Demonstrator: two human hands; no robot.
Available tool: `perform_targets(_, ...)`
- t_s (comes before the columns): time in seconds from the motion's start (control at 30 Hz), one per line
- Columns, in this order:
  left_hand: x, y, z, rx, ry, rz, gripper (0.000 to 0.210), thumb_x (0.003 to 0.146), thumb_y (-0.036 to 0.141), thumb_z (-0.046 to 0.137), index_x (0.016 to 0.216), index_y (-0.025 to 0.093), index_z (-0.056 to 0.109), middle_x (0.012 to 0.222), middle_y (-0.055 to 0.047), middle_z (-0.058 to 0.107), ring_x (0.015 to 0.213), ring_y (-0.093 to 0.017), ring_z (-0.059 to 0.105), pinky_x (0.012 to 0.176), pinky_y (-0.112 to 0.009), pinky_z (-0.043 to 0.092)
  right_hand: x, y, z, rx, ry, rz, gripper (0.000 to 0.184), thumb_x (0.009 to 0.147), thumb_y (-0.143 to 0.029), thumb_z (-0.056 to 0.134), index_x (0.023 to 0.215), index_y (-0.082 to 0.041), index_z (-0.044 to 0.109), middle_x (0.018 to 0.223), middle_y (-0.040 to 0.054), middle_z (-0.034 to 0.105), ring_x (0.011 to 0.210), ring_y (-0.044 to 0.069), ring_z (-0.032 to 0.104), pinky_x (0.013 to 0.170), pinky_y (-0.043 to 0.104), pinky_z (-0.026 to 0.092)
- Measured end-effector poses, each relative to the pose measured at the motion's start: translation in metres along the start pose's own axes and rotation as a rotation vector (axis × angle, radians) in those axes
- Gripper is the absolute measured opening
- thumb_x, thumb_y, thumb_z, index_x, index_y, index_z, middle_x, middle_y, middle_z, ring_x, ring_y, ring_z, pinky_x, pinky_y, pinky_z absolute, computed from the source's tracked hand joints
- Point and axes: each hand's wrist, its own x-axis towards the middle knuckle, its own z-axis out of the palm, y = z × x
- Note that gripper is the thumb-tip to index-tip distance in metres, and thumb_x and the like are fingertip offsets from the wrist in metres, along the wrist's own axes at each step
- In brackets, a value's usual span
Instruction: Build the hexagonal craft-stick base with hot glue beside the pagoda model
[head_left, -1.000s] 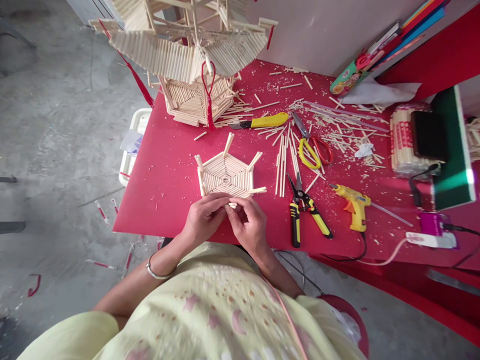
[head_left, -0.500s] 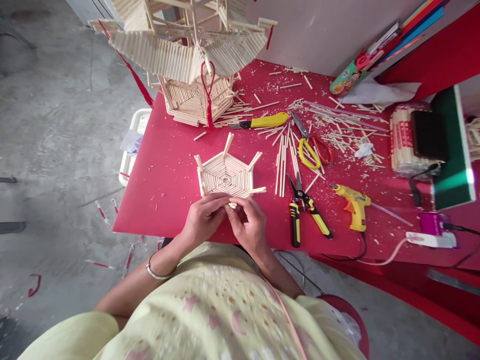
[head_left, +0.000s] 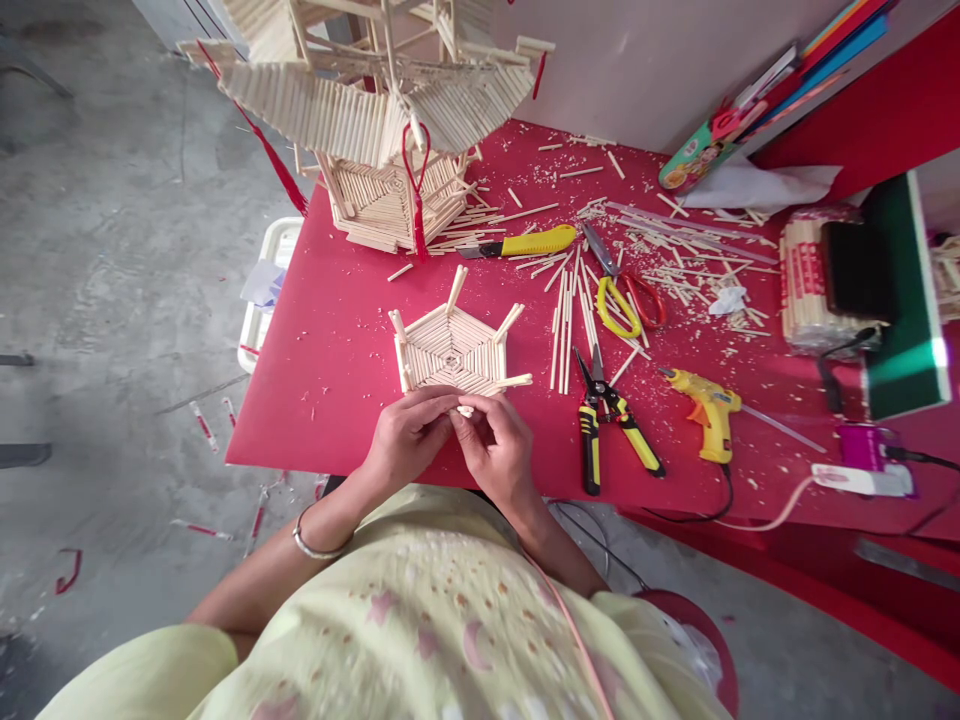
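A hexagonal base (head_left: 450, 360) of thin wooden sticks lies on the red table, with short stick posts standing up from its visible corners. At its near side, my left hand (head_left: 411, 435) and my right hand (head_left: 495, 445) come together with fingers pinched. Between the fingertips shows the pale end of a small bundle of wooden sticks (head_left: 466, 411). My fingers cover the rest of the bundle and the near corner of the base, so I cannot tell whether the bundle is attached there.
A large stick pagoda (head_left: 390, 120) with red tassels stands at the back left. Right of the base lie a yellow utility knife (head_left: 536, 241), scissors (head_left: 619, 305), cutters (head_left: 606, 415) and a yellow glue gun (head_left: 709, 412). Loose sticks (head_left: 566, 330) and scraps litter the red table (head_left: 300, 400).
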Motion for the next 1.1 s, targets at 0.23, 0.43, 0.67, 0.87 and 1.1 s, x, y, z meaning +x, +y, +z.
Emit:
perform_targets(0.23,-0.0003,-0.0007,0.0004,0.0,0.003,0.005,0.025,0.096,0.013,0.06,0.113,0.019,0.077,0.113,-0.011,0.078,0.103,-0.019,0.075,0.089,-0.031,0.061,-0.0006,0.0008,0.0007,0.002,0.002,-0.001,0.016,0.1,-0.028,0.065,0.115,-0.025,0.07,0.097,0.0041,0.072,0.089,0.018,0.07,0.083,0.032,0.06)
perform_targets(0.43,0.0002,-0.0004,0.0001,0.009,0.004,0.001,0.023,0.097,0.016,0.06,0.112,0.02,0.077,0.113,-0.011,0.078,0.103,-0.02,0.075,0.088,-0.032,0.062,0.0,0.0005,0.0005,-0.005,0.001,0.001,0.015,0.1,-0.03,0.064,0.114,-0.025,0.069,0.097,0.0045,0.073,0.088,0.018,0.07,0.081,0.032,0.061)
perform_targets(0.67,-0.0004,-0.0001,-0.0002,0.0,0.0,-0.012,0.024,0.097,0.016,0.06,0.113,0.02,0.077,0.114,-0.011,0.077,0.103,-0.02,0.075,0.089,-0.032,0.062,0.0002,-0.0004,-0.0002,0.004,0.0,-0.002,0.016,0.1,-0.029,0.065,0.114,-0.025,0.07,0.097,0.0042,0.072,0.088,0.017,0.07,0.082,0.031,0.06)
perform_targets(0.87,0.0006,0.0016,-0.0005,0.007,-0.001,-0.019,0.024,0.097,0.017,0.059,0.111,0.02,0.078,0.113,-0.012,0.078,0.102,-0.02,0.075,0.088,-0.031,0.063,-0.0005,0.001,0.0007,-0.004,-0.003,0.003,0.016,0.1,-0.03,0.064,0.114,-0.025,0.069,0.097,0.0045,0.073,0.088,0.018,0.07,0.081,0.032,0.061)
perform_targets(1.1,0.001,0.0015,-0.0003,-0.005,-0.002,-0.014,0.024,0.096,0.015,0.06,0.111,0.02,0.078,0.113,-0.011,0.078,0.103,-0.02,0.075,0.089,-0.032,0.062,-0.0005,0.0004,0.0004,0.001,0.0,-0.006,0.016,0.1,-0.029,0.064,0.114,-0.025,0.069,0.097,0.0045,0.072,0.088,0.018,0.07,0.081,0.031,0.06)
